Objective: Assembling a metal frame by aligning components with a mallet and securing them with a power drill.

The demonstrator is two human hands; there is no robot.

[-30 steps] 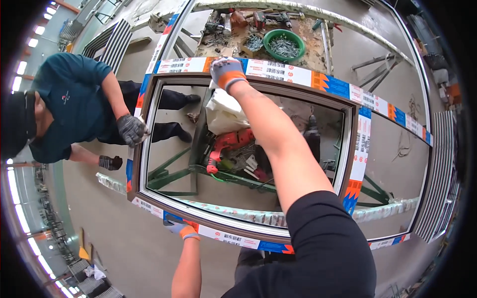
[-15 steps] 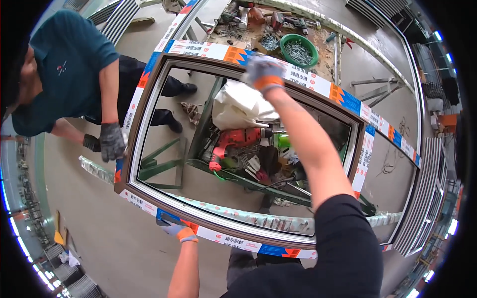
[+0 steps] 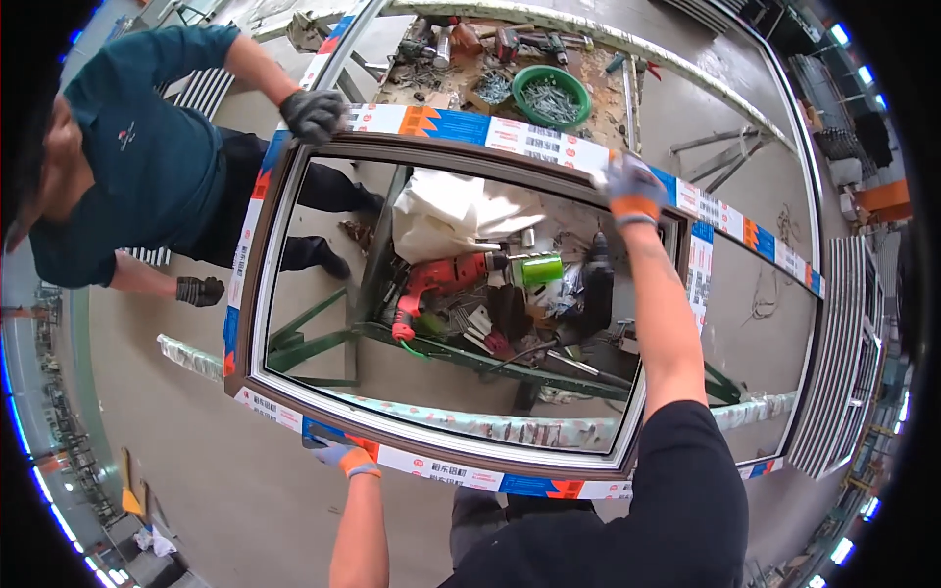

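A rectangular window frame (image 3: 469, 457) in brown and silver, its outer faces covered with printed protective film, lies across the view. My left hand (image 3: 345, 455), in a grey glove with an orange cuff, grips its near rail left of the middle. Across the opening, my right hand (image 3: 632, 188), gloved alike, is at the far rail near the right corner. Motion smears its fingers, so their hold cannot be made out. A co-worker's dark-gloved hand (image 3: 314, 116) is at the far left corner. Their other gloved hand (image 3: 200, 291) hangs beside the left rail.
Through the opening show a red power drill (image 3: 441, 284), white sheeting (image 3: 456, 216) and loose tools on a green-framed stand (image 3: 490, 365). Beyond, a green bowl (image 3: 551, 97) of screws sits on a cluttered bench. Striped metal profiles (image 3: 833, 363) lie at right.
My right hand has slid rightward along the far rail, while my left stays at the near rail. The co-worker's one hand has gone from the left rail up to the far left corner.
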